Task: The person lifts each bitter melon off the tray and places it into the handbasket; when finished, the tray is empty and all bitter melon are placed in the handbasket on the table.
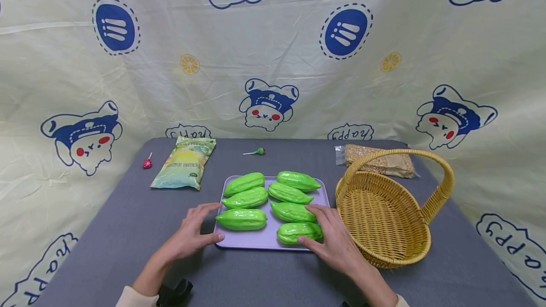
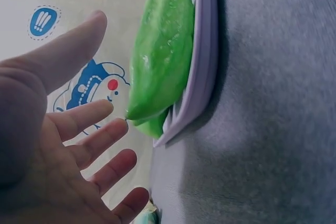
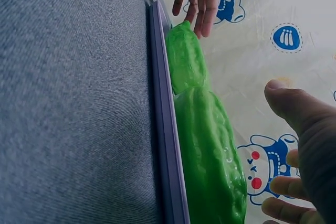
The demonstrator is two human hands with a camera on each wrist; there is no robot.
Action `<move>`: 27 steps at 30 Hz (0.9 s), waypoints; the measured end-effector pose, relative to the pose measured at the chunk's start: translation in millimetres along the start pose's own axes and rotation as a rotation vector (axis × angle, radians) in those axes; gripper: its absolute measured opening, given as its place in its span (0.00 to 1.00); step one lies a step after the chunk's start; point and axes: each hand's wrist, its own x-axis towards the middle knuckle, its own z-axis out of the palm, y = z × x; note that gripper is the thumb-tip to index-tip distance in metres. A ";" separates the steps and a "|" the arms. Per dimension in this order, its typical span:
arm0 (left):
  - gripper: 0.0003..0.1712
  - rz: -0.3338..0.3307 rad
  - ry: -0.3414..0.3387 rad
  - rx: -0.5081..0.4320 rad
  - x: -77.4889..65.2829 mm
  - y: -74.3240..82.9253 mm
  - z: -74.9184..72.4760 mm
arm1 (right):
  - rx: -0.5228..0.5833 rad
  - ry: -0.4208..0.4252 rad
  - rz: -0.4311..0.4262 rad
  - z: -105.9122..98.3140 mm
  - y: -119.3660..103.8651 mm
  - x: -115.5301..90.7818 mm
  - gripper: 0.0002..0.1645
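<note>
Several shiny green bitter melons (image 1: 241, 219) lie in two columns on a light purple tray (image 1: 273, 238). At the tray's left side, my left hand (image 1: 189, 235) has its fingers spread near the rim. My right hand (image 1: 337, 240) hovers over the right column, with thumb and fingers apart beside the nearest bitter melon (image 1: 298, 233). Neither hand grips anything. The left wrist view shows the left palm and a gap between its fingers and a bitter melon (image 2: 163, 51). In the right wrist view, the right thumb stands clear of the bitter melon (image 3: 210, 156).
A wicker basket (image 1: 377, 219) with a tall handle stands just right of the tray. Behind it lies a clear bag of grains (image 1: 384, 160). At the back left are a yellow-green packet (image 1: 184, 162) and a red lollipop (image 1: 147, 161). A green lollipop (image 1: 259, 151) lies behind the tray.
</note>
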 end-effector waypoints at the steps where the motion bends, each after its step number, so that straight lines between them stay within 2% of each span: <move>1: 0.41 0.003 -0.007 -0.002 0.8 -0.8 -0.2 | -0.001 -0.002 0.000 0.4 0.4 -0.1 0.44; 15: 0.39 0.025 -0.085 -0.028 9.6 -13.6 1.7 | -0.030 -0.078 0.007 6.1 2.5 -5.9 0.40; 27: 0.39 0.039 -0.093 0.008 13.2 -24.7 5.9 | -0.051 -0.133 0.058 7.9 2.6 -8.6 0.37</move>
